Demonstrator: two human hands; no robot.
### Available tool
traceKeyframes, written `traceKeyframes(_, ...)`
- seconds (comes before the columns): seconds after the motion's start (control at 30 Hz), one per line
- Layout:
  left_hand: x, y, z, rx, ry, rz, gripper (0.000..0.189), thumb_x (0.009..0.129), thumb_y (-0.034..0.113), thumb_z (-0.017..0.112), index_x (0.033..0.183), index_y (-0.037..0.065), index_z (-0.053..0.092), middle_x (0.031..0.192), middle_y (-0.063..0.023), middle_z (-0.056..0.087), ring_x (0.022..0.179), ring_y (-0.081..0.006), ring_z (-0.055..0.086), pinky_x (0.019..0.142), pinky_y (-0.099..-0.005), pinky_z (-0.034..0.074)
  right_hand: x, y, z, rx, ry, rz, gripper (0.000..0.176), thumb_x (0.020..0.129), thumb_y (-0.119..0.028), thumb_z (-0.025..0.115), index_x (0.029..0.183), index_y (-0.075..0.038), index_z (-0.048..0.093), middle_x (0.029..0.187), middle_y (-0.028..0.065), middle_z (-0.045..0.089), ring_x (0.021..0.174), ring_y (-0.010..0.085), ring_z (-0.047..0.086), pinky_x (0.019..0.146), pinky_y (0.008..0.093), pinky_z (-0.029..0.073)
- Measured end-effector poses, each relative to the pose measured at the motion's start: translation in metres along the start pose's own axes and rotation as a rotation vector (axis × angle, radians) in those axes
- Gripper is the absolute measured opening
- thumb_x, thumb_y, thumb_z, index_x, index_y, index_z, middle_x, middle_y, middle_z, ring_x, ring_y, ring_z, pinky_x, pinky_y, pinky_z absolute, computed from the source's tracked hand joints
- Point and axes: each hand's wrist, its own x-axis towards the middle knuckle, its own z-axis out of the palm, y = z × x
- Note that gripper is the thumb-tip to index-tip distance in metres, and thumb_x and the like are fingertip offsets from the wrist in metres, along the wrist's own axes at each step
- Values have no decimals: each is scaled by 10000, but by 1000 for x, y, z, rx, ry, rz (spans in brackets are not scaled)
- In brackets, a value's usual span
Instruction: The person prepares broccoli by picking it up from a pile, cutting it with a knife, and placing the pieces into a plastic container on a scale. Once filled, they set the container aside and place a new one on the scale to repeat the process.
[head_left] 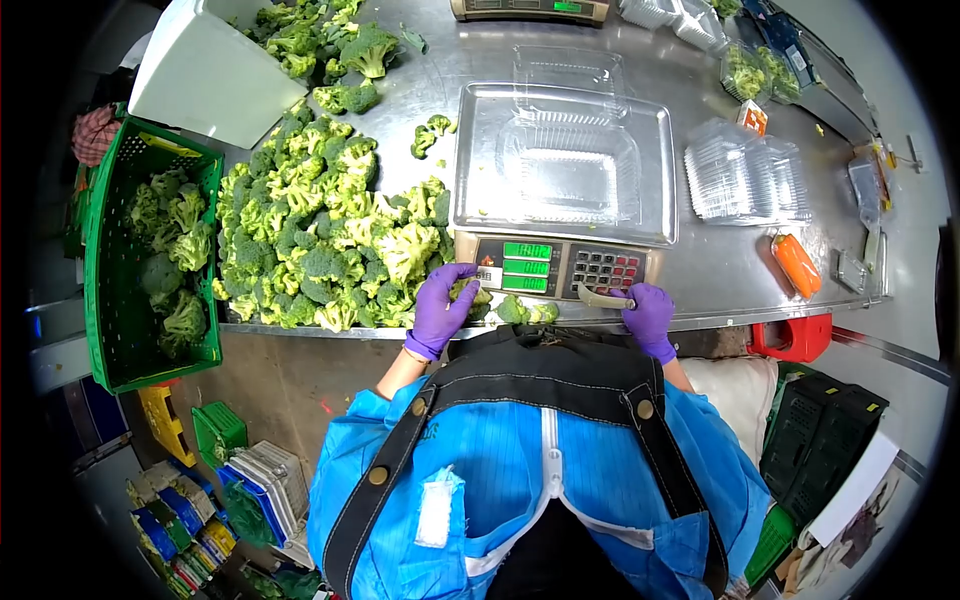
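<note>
My left hand (441, 306), in a purple glove, is at the table's front edge by the scale's left corner. Its thumb and fingers curl round a broccoli floret (462, 289), partly hidden by the hand. In my right hand (650, 318), also gloved in purple, is a small knife with a curved blade (604, 299) pointing left, in front of the scale's keypad. The scale (560, 268) has lit green displays. On its metal tray (480, 160) lies an open clear plastic clamshell box (570, 170). Loose broccoli (526, 309) sits before the scale.
A large broccoli heap (320, 230) covers the table's left side, beside a green crate (150, 375) holding more. A tipped white bin (200, 75) stands behind. To the right are stacked clear boxes (745, 175) and an orange-handled object (796, 266). Another scale (530, 10) is at the back.
</note>
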Motion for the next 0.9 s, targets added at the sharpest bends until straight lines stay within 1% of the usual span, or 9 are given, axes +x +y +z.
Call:
traceKeyframes(0.33, 3, -3, -6, 32, 28, 41, 205, 775, 129, 628, 957, 36, 611, 888, -137, 617, 835, -283, 598, 726, -340, 467, 21, -26, -22, 336, 100, 101, 240, 673, -188, 761, 626, -83, 550, 582, 75, 525, 529, 264, 515, 502, 363, 396)
traceKeyframes(0.4, 13, -3, -23, 121, 93, 119, 209, 780, 138, 625, 963, 39, 605, 898, -141, 608, 839, -288, 590, 728, -346, 465, 29, -36, -28, 452, 77, 92, 205, 697, -150, 743, 649, -68, 562, 593, 83, 531, 522, 231, 513, 509, 334, 400)
traceKeyframes(0.47, 29, 2, -48, 280, 220, 228, 202, 779, 129, 611, 962, 44, 599, 890, -139, 595, 839, -305, 565, 746, -366, 449, 43, -50, -39, 605, 3, 202, 174, 723, -126, 721, 675, -51, 571, 601, 84, 535, 527, 199, 507, 520, 306, 401)
traceKeyframes(0.63, 54, -2, -118, 711, 418, 212, 229, 743, 82, 612, 970, 59, 596, 959, -137, 600, 901, -320, 552, 796, -395, 437, 73, -75, -39, 641, 30, 3, 123, 764, -101, 681, 716, -37, 589, 630, 71, 568, 544, 158, 518, 532, 278, 409)
traceKeyframes(0.67, 55, -9, -135, 892, 421, 110, 293, 729, 127, 640, 1009, 64, 585, 978, -148, 599, 932, -325, 543, 792, -406, 445, 77, -84, -40, 698, 7, 10, 108, 764, -94, 679, 725, -34, 598, 636, 71, 574, 544, 153, 521, 530, 274, 410)
traceKeyframes(0.73, 45, -28, -158, 978, 392, -175, 382, 660, 202, 685, 1011, 87, 589, 1002, -134, 592, 925, -321, 535, 774, -411, 447, 81, -94, -39, 757, -17, 11, 95, 765, -88, 677, 735, -31, 607, 643, 70, 579, 544, 148, 523, 528, 270, 412)
traceKeyframes(0.8, 34, -31, -167, 986, 115, -527, 510, 608, 293, 737, 1054, 99, 583, 1047, -149, 577, 958, -328, 525, 795, -422, 454, 84, -98, -39, 741, -111, 13, 76, 761, -73, 676, 743, -27, 618, 644, 71, 579, 545, 139, 522, 526, 263, 411)
traceKeyframes(0.83, 25, -42, -164, 1020, 170, -401, 577, 566, 313, 772, 1068, 105, 578, 1071, -162, 561, 988, -335, 512, 822, -431, 452, 83, -98, -33, 742, -93, -16, 64, 760, -60, 674, 745, -25, 623, 642, 70, 580, 534, 127, 514, 511, 256, 404)
traceKeyframes(0.9, 18, -54, -165, 881, 270, -314, 520, 550, 264, 776, 1005, 81, 603, 1040, -167, 565, 980, -323, 513, 838, -407, 450, 81, -96, -26, 747, -94, -27, 60, 762, -61, 672, 751, -26, 625, 641, 70, 580, 529, 126, 511, 506, 256, 403)
